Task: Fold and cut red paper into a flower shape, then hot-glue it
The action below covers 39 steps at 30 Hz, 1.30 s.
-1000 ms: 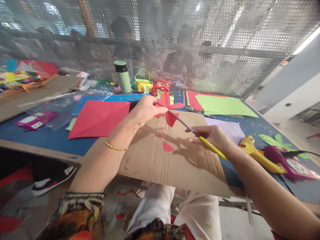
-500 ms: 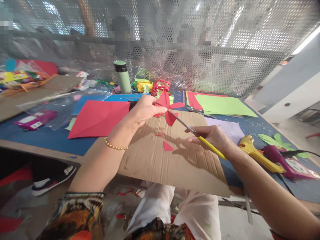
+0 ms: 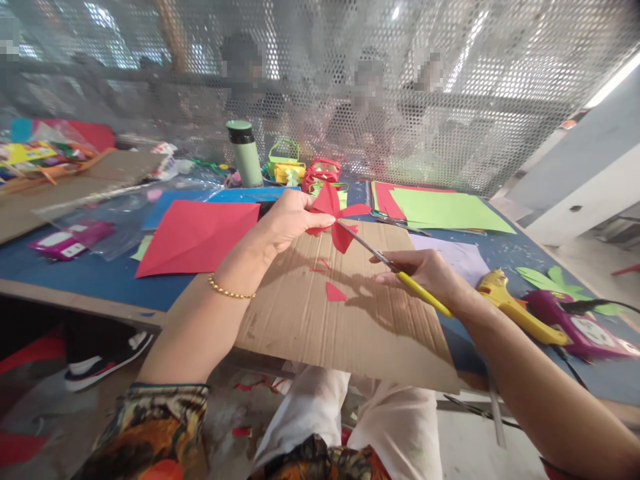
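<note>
My left hand (image 3: 293, 219) pinches a red paper flower (image 3: 343, 236) near its centre, with thumb and fingers closed on it. Its petals fan out above the cardboard sheet (image 3: 300, 320). My right hand (image 3: 423, 277) is closed round the yellow-handled scissors (image 3: 420, 291), whose blades point up and left. The blade tips reach the flower's centre, close to my left thumb; whether they cut into the paper I cannot make out. A small red paper scrap (image 3: 335, 292) and thin red slivers lie on the cardboard below.
Red paper (image 3: 200, 233) lies at left, green sheets (image 3: 450, 210) at back right. A green bottle (image 3: 246, 157) and small paper baskets (image 3: 289, 172) stand at the back. On the right are a yellow glue gun (image 3: 520, 310) and a purple power strip (image 3: 583, 327). Perforated mesh (image 3: 310, 80) rises behind.
Almost nothing differs. Both hands, the flower and the scissors stay in nearly the same place; people behind the mesh have shifted slightly.
</note>
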Tool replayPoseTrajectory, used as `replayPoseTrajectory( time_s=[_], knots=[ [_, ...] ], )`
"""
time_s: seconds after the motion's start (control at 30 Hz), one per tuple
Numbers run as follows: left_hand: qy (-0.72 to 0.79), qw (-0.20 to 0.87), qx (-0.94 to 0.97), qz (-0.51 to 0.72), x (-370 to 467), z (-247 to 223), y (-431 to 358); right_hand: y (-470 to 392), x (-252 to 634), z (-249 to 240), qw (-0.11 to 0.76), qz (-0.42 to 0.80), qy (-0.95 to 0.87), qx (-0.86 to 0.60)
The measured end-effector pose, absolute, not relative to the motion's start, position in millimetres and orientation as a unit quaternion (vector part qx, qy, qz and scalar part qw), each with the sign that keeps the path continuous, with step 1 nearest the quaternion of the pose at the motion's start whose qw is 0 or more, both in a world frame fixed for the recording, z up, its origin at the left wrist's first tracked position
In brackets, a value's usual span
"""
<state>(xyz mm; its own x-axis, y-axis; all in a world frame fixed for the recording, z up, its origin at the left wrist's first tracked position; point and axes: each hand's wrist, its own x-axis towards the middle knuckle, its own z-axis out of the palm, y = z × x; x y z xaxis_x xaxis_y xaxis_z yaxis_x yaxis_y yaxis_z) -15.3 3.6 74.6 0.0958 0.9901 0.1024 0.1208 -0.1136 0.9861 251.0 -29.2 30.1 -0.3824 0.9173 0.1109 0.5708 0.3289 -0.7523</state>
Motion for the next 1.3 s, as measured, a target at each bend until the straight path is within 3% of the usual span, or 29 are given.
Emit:
replayPoseTrajectory(
  time_s=[0.53, 0.8, 1.3],
  knots=[
    [0.464, 0.485, 0.570, 0.473, -16, 74, 5, -30, 251, 32, 0.263, 0.285, -0.782, -0.487],
    [0.461, 0.473, 0.577, 0.479, -20, 75, 6, -29, 252, 39, 0.244, 0.336, -0.775, -0.477],
    [0.451, 0.408, 0.544, 0.578, -27, 81, 7, -34, 245, 43, 0.245, 0.341, -0.788, -0.451]
  ],
)
